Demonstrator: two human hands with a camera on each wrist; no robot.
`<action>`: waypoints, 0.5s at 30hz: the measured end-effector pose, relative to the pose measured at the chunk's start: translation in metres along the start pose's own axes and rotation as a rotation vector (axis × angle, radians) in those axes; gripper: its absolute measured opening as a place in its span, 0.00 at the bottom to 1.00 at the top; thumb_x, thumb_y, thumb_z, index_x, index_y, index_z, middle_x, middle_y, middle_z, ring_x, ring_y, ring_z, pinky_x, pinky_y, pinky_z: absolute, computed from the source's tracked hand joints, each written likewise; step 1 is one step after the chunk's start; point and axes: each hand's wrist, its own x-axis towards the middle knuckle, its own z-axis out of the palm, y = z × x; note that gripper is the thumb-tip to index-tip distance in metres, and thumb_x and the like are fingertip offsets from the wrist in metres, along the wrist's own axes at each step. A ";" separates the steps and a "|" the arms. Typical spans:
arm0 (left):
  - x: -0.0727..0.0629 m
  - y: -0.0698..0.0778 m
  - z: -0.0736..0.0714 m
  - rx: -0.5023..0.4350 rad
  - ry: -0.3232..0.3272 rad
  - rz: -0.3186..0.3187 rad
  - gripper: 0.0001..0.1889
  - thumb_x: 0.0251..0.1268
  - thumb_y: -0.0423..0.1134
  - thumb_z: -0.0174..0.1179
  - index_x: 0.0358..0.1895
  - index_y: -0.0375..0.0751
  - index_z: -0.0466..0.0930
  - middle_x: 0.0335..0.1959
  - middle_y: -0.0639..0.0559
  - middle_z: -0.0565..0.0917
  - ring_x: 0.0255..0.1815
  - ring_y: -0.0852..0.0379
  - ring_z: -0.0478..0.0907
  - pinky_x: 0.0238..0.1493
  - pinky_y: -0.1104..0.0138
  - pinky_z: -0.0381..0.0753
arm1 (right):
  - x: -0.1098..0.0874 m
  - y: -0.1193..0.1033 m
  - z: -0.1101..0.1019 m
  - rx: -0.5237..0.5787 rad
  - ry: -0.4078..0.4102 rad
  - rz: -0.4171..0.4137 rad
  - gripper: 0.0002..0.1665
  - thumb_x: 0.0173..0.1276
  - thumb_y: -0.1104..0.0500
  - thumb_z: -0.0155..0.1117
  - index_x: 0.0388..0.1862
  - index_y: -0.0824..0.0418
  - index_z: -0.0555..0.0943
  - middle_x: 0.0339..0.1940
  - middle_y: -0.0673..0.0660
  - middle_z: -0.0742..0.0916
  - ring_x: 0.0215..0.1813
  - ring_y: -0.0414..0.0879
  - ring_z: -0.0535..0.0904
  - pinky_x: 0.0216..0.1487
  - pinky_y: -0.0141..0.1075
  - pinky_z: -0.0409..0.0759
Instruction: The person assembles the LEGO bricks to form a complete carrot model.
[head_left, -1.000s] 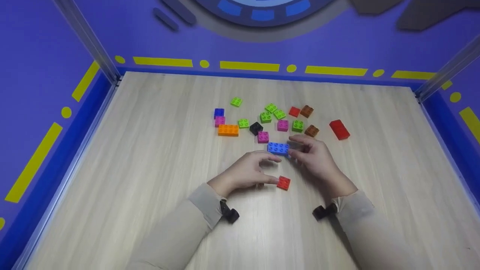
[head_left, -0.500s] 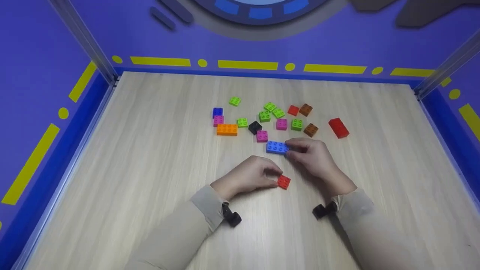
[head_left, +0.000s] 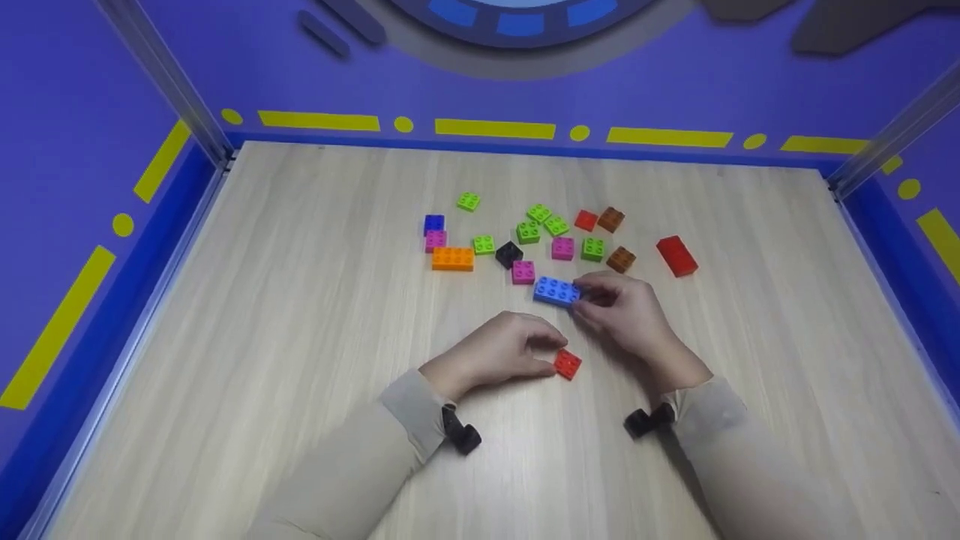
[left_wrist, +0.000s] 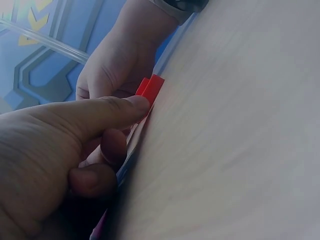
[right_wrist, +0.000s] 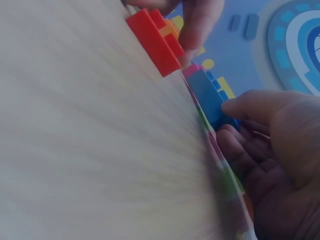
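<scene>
With thumb and fingers, my left hand [head_left: 504, 351] pinches a small red brick [head_left: 568, 364] on the table, at its left end. In the left wrist view the thumb [left_wrist: 120, 112] lies against that brick. My right hand [head_left: 626, 309] grips the right end of a blue eight-stud brick [head_left: 556, 291], studs up and slightly turned. The right wrist view has the blue brick [right_wrist: 207, 97] between the right thumb and curled fingers, apart from the red brick [right_wrist: 155, 42]. The right fingertips behind the blue brick are partly hidden.
Behind the hands lie loose bricks: orange [head_left: 453, 259], black [head_left: 509, 254], pink [head_left: 523, 271], several green ones [head_left: 528, 232], brown [head_left: 621, 259] and a long red one [head_left: 677, 256]. Blue panels [head_left: 495, 94] wall the wooden table at the back and sides.
My left thumb and fingers have closed in on the red brick. The right fingers have tightened on the blue brick, which is now slightly turned and a little farther from me.
</scene>
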 end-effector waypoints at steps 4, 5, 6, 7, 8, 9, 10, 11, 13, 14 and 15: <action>0.001 0.001 -0.001 0.004 -0.021 -0.002 0.18 0.76 0.39 0.75 0.65 0.46 0.92 0.64 0.53 0.94 0.68 0.56 0.88 0.79 0.62 0.81 | 0.000 -0.001 -0.001 -0.004 0.008 0.011 0.21 0.74 0.62 0.80 0.65 0.57 0.92 0.59 0.59 0.94 0.56 0.52 0.90 0.55 0.19 0.82; 0.000 0.001 -0.002 0.005 -0.022 -0.008 0.18 0.77 0.39 0.75 0.66 0.47 0.92 0.64 0.54 0.94 0.68 0.57 0.88 0.78 0.62 0.82 | 0.000 -0.001 -0.001 -0.005 0.010 0.012 0.21 0.74 0.62 0.80 0.65 0.57 0.92 0.59 0.59 0.94 0.56 0.52 0.90 0.54 0.19 0.82; 0.000 0.002 -0.002 0.006 -0.021 -0.009 0.18 0.77 0.39 0.75 0.66 0.47 0.92 0.63 0.54 0.94 0.67 0.57 0.88 0.78 0.62 0.82 | 0.000 -0.001 -0.001 -0.002 0.015 0.009 0.21 0.74 0.63 0.80 0.65 0.58 0.92 0.59 0.60 0.94 0.56 0.52 0.90 0.54 0.19 0.82; 0.000 0.002 -0.002 0.005 -0.020 -0.011 0.18 0.76 0.39 0.75 0.66 0.47 0.92 0.63 0.54 0.94 0.67 0.57 0.88 0.78 0.61 0.82 | 0.000 -0.001 -0.001 0.005 0.021 0.007 0.21 0.74 0.63 0.80 0.64 0.58 0.92 0.59 0.60 0.94 0.55 0.52 0.90 0.54 0.19 0.82; 0.000 0.002 -0.002 0.007 -0.017 -0.012 0.19 0.76 0.40 0.76 0.66 0.47 0.91 0.63 0.55 0.94 0.67 0.57 0.88 0.78 0.61 0.82 | 0.000 -0.002 -0.001 0.013 0.027 0.005 0.21 0.74 0.63 0.80 0.64 0.58 0.92 0.59 0.60 0.94 0.55 0.51 0.90 0.54 0.19 0.83; 0.000 0.002 -0.002 0.009 -0.011 -0.013 0.19 0.76 0.40 0.76 0.67 0.47 0.91 0.63 0.55 0.94 0.67 0.57 0.87 0.78 0.61 0.81 | -0.001 -0.002 -0.001 0.021 0.034 0.004 0.21 0.73 0.63 0.81 0.64 0.59 0.92 0.59 0.61 0.94 0.54 0.51 0.90 0.53 0.20 0.83; 0.000 0.002 -0.002 0.009 -0.004 -0.015 0.20 0.75 0.40 0.76 0.67 0.47 0.91 0.63 0.55 0.94 0.67 0.57 0.87 0.78 0.61 0.81 | -0.001 -0.002 0.000 0.030 0.040 0.003 0.21 0.73 0.63 0.81 0.64 0.59 0.92 0.59 0.61 0.94 0.54 0.51 0.90 0.53 0.20 0.84; -0.001 0.002 -0.002 0.009 0.004 -0.017 0.20 0.75 0.40 0.77 0.66 0.46 0.91 0.62 0.55 0.94 0.67 0.56 0.87 0.79 0.61 0.81 | -0.001 -0.002 0.000 0.039 0.044 0.002 0.21 0.73 0.64 0.81 0.63 0.60 0.92 0.59 0.61 0.94 0.53 0.50 0.90 0.53 0.20 0.84; 0.000 0.002 -0.002 0.016 0.023 -0.025 0.19 0.74 0.39 0.77 0.66 0.46 0.91 0.62 0.54 0.93 0.67 0.56 0.87 0.79 0.61 0.81 | -0.002 -0.003 -0.001 0.051 0.050 0.003 0.21 0.73 0.63 0.82 0.63 0.60 0.92 0.58 0.61 0.94 0.53 0.49 0.90 0.53 0.20 0.84; 0.000 0.001 -0.002 0.021 0.033 -0.029 0.19 0.74 0.39 0.77 0.65 0.46 0.91 0.61 0.54 0.93 0.67 0.56 0.87 0.79 0.61 0.81 | -0.002 -0.003 -0.001 0.056 0.051 0.007 0.21 0.73 0.63 0.82 0.63 0.60 0.92 0.57 0.61 0.94 0.52 0.48 0.89 0.53 0.21 0.85; 0.000 0.001 -0.002 0.022 0.043 -0.034 0.19 0.74 0.39 0.77 0.65 0.46 0.91 0.61 0.54 0.93 0.67 0.56 0.87 0.79 0.61 0.81 | -0.002 -0.002 -0.001 0.060 0.051 0.012 0.21 0.72 0.62 0.82 0.63 0.59 0.92 0.57 0.61 0.94 0.52 0.48 0.89 0.52 0.21 0.85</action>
